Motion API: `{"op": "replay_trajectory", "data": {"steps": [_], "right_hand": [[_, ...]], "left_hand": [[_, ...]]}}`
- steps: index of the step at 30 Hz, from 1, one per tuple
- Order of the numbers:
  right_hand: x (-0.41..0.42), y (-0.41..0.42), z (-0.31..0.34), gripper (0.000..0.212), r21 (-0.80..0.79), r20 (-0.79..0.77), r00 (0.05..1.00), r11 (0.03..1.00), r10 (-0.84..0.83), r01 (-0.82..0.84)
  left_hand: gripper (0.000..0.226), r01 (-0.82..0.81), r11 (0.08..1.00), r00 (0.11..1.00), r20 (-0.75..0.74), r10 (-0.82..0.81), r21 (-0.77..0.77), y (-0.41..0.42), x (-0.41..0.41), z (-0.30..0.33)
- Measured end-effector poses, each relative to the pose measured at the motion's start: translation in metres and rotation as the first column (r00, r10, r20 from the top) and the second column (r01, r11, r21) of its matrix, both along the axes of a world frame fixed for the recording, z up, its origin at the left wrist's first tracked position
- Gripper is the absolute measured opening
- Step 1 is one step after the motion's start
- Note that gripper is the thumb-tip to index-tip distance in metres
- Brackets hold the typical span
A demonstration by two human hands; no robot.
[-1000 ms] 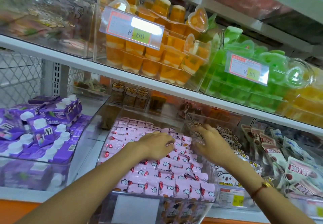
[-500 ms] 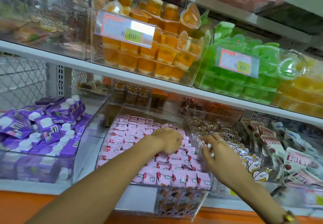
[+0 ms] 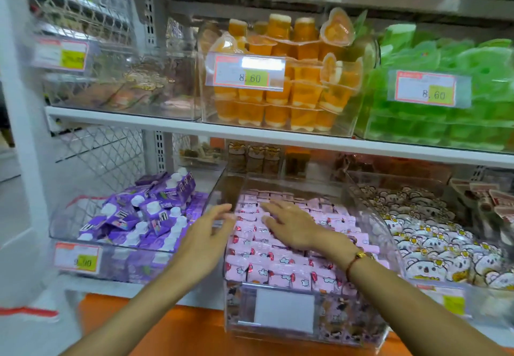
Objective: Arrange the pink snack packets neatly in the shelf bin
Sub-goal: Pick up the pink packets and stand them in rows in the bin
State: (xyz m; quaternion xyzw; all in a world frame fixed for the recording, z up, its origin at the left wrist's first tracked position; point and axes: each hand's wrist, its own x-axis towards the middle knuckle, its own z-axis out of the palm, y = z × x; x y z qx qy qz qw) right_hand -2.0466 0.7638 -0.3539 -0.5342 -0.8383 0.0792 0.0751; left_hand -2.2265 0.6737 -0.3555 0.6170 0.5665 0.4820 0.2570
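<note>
Several pink snack packets (image 3: 281,269) lie in rows inside a clear plastic shelf bin (image 3: 306,330) at the middle of the lower shelf. My right hand (image 3: 292,225) lies flat on the packets with fingers straight, pointing left. My left hand (image 3: 208,233) hovers with spread fingers at the bin's left wall, just outside the packets. It holds nothing. The bin's lower front shows darker packets behind a blank white label.
A bin of purple pouches (image 3: 144,216) stands to the left, a bin of white bear packets (image 3: 434,241) to the right. The shelf above (image 3: 250,130) carries orange jelly cups (image 3: 283,97) and green jellies (image 3: 445,86). An orange ledge (image 3: 180,328) runs below.
My right hand has moved from the bin's right wall onto the packets, fingers now flat. My left hand has left the packets for the bin's left side. The view has shifted right.
</note>
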Motion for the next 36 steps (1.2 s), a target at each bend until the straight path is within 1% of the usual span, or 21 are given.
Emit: {"op": "replay_trajectory", "data": {"steps": [2,5,8,15,16,17,19,20,21,22,25,28,30,33,34,35,36], "right_hand": [[-0.003,0.005,-0.008,0.049,-0.086,0.043,0.999,0.996,-0.012,0.016],[0.002,0.003,-0.011,0.048,-0.102,0.036,0.999,0.995,-0.012,0.016],[0.004,0.0,-0.01,0.047,-0.137,0.031,0.999,0.991,0.006,-0.002],[-0.011,0.004,0.005,0.049,-0.232,0.048,0.998,0.972,0.046,-0.033],[-0.014,0.007,0.009,0.047,-0.215,0.027,0.998,0.976,0.05,-0.043],[-0.018,0.01,0.014,0.043,-0.166,0.001,0.999,0.985,0.049,-0.048],[-0.029,0.018,0.02,0.03,0.032,-0.058,0.998,0.999,0.025,-0.023],[-0.036,0.022,0.02,0.024,0.129,-0.09,0.996,0.992,0.007,0.004],[-0.042,0.025,0.019,0.022,0.19,-0.12,0.993,0.981,-0.004,0.027],[-0.048,0.028,0.017,0.025,0.213,-0.128,0.992,0.976,-0.01,0.037],[-0.058,0.039,0.013,0.032,0.165,-0.052,0.998,0.986,-0.029,0.038],[-0.06,0.048,0.014,0.028,0.116,-0.074,0.994,0.989,-0.082,0.09],[-0.06,0.052,0.015,0.024,0.035,-0.129,0.989,0.996,-0.077,0.082],[-0.053,0.056,0.021,0.019,-0.188,-0.309,0.945,0.981,-0.108,0.051],[-0.051,0.056,0.022,0.017,-0.215,-0.328,0.939,0.976,-0.106,0.035],[-0.05,0.056,0.022,0.017,-0.188,-0.299,0.951,0.982,-0.081,0.025],[-0.05,0.054,0.022,0.02,-0.098,-0.219,0.975,0.995,-0.034,0.013]], "left_hand": [[0.028,-0.008,1.0,0.999,-0.04,0.008,-0.004,0.0,0.001,-0.001],[0.028,-0.049,0.999,0.991,-0.122,0.05,0.015,-0.002,0.001,-0.001],[0.027,-0.034,0.999,0.983,-0.178,0.036,0.015,-0.006,-0.003,0.001],[0.026,-0.069,0.997,0.972,-0.225,0.071,0.017,-0.005,-0.02,0.004],[0.026,-0.068,0.998,0.974,-0.216,0.069,0.012,-0.005,-0.023,0.003],[0.026,-0.064,0.998,0.979,-0.196,0.063,0.002,-0.005,-0.025,0.002],[0.023,-0.056,0.998,0.988,-0.144,0.053,-0.018,-0.004,-0.028,0.0],[0.022,-0.053,0.998,0.991,-0.126,0.05,-0.022,-0.004,-0.029,-0.001],[0.02,-0.048,0.999,0.993,-0.109,0.045,-0.026,-0.004,-0.03,-0.002],[0.019,-0.038,0.999,0.996,-0.086,0.035,-0.031,-0.004,-0.03,-0.003],[0.016,-0.006,0.999,1.0,0.01,0.007,-0.049,-0.004,-0.029,-0.005],[0.015,-0.001,0.999,1.0,0.03,0.003,-0.055,-0.005,-0.027,-0.008],[0.014,-0.008,0.998,0.999,0.038,0.01,-0.058,-0.003,-0.028,-0.009],[0.015,0.007,0.998,0.997,0.071,-0.002,-0.068,-0.002,-0.03,-0.008],[0.014,0.013,0.997,0.997,0.077,-0.008,-0.072,-0.002,-0.03,-0.008],[0.014,0.019,0.997,0.997,0.079,-0.013,-0.076,-0.002,-0.03,-0.007],[0.013,0.023,0.997,0.997,0.079,-0.017,-0.078,-0.002,-0.03,-0.007]]}}
